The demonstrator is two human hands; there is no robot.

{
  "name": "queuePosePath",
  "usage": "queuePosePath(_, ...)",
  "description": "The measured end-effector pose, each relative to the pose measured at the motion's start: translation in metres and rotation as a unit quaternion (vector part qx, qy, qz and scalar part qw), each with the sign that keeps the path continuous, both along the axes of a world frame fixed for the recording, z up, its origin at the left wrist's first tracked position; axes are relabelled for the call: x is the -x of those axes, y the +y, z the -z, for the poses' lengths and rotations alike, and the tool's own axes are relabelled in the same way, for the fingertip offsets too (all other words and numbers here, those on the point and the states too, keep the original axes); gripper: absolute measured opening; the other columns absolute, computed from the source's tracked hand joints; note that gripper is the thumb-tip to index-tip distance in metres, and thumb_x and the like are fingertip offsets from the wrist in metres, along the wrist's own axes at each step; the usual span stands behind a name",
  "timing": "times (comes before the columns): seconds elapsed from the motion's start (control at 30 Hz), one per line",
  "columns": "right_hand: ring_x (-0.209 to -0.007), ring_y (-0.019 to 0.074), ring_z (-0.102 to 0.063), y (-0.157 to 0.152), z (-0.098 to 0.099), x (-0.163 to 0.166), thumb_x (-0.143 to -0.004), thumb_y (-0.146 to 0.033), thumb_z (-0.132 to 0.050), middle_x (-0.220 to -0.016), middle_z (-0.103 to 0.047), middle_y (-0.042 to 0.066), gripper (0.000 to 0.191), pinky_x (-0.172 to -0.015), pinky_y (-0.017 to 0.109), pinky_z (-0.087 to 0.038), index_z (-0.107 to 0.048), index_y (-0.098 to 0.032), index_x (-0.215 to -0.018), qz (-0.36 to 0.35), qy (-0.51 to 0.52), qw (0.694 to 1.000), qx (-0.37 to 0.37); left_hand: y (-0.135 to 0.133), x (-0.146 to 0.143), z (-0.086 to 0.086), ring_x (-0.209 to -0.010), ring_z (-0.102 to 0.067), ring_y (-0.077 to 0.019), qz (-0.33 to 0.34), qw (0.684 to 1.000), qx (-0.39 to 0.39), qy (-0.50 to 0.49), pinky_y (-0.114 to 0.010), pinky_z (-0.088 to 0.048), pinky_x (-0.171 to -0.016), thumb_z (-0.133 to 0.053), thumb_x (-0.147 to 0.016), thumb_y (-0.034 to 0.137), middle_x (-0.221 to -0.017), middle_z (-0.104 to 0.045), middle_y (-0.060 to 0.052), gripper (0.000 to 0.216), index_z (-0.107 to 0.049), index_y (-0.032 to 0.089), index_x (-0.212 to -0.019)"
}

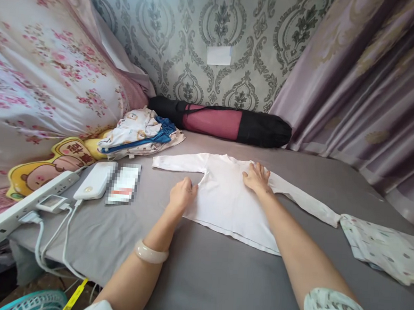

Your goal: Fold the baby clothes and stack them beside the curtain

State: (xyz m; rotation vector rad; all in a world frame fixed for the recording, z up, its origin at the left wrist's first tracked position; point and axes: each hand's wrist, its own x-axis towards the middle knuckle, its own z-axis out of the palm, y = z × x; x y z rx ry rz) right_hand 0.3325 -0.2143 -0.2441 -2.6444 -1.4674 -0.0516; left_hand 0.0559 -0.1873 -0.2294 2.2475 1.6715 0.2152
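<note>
A white long-sleeved shirt is lying flat on the grey sheet, its hem facing the wearer of the camera. The left hand is curling its fingers at the shirt's side edge; whether it is pinching cloth, I cannot tell. The right hand is resting with fingers spread near the opposite shoulder. A patterned garment is lying beside the right-hand cuff.

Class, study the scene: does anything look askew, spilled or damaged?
The white shirt looks slightly askew: its sleeve at picture left juts straight out, while the other slants toward the patterned cloth. No spill or damage shows.
</note>
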Motion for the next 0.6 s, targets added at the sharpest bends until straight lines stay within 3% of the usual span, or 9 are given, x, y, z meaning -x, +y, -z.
queuePosePath(0.1, -0.121, 0.0252, -0.046, 0.022, -0.015, 0.043, -0.093, -0.030, -0.042, -0.129, -0.055, 0.014, 0.037, -0.102, 0.038, -0.032, -0.058, -0.017, -0.124, -0.115, -0.001, 0.991, -0.066, -0.002, -0.001, -0.004, -0.095, -0.063, -0.0251, -0.007, 0.999, 0.040, -0.008, -0.030, -0.041, -0.070, -0.042, -0.090, 0.036, -0.100, -0.068, -0.011, 0.025, -0.058, 0.018, -0.095)
queuePosePath(0.2, -0.108, 0.0202, -0.054, 0.050, -0.024, 0.093, -0.092, -0.029, -0.047, -0.110, -0.064, 0.008, 0.025, -0.094, 0.029, -0.037, -0.068, -0.020, -0.103, -0.246, 0.064, 0.967, -0.020, -0.001, -0.001, -0.006, -0.095, -0.063, -0.0243, -0.004, 0.998, 0.058, -0.020, -0.029, -0.041, -0.070, -0.045, -0.088, 0.037, -0.099, -0.068, -0.010, 0.022, -0.058, 0.018, -0.090)
queuePosePath(0.27, -0.109, 0.0203, -0.054, 0.067, -0.028, 0.120, -0.088, -0.029, -0.055, -0.111, -0.063, 0.007, 0.020, -0.093, 0.028, -0.038, -0.069, -0.021, -0.100, -0.283, 0.075, 0.956, 0.005, 0.001, 0.000, -0.005, -0.093, -0.063, -0.0241, -0.001, 0.997, 0.066, -0.031, -0.029, -0.040, -0.070, -0.048, -0.086, 0.037, -0.098, -0.068, -0.010, 0.021, -0.058, 0.019, -0.087)
queuePosePath(0.4, -0.110, 0.0229, -0.055, 0.088, -0.031, 0.144, -0.082, -0.028, -0.065, -0.116, -0.062, 0.009, 0.017, -0.087, 0.029, -0.040, -0.067, -0.020, -0.096, -0.258, 0.098, 0.959, 0.067, 0.005, 0.001, -0.001, -0.090, -0.063, -0.0233, 0.004, 0.994, 0.086, -0.059, -0.028, -0.040, -0.066, -0.052, -0.083, 0.036, -0.093, -0.068, -0.007, 0.017, -0.057, 0.020, -0.081)
queuePosePath(0.5, -0.104, 0.0226, -0.059, 0.096, -0.026, 0.143, -0.087, -0.025, -0.057, -0.114, -0.064, 0.010, 0.015, -0.082, 0.029, -0.042, -0.065, -0.019, -0.099, -0.243, 0.114, 0.960, 0.080, 0.005, 0.002, 0.000, -0.091, -0.063, -0.0233, 0.010, 0.994, 0.088, -0.068, -0.028, -0.041, -0.066, -0.052, -0.082, 0.033, -0.093, -0.068, -0.006, 0.014, -0.056, 0.020, -0.081)
queuePosePath(0.6, -0.104, 0.0224, -0.059, 0.102, -0.015, 0.142, -0.092, -0.024, -0.045, -0.116, -0.064, 0.012, 0.022, -0.081, 0.029, -0.043, -0.061, -0.018, -0.107, -0.199, 0.126, 0.971, 0.039, 0.003, 0.001, -0.002, -0.094, -0.062, -0.0247, 0.008, 0.995, 0.077, -0.061, -0.029, -0.042, -0.069, -0.049, -0.083, 0.028, -0.097, -0.067, -0.008, 0.010, -0.055, 0.020, -0.085)
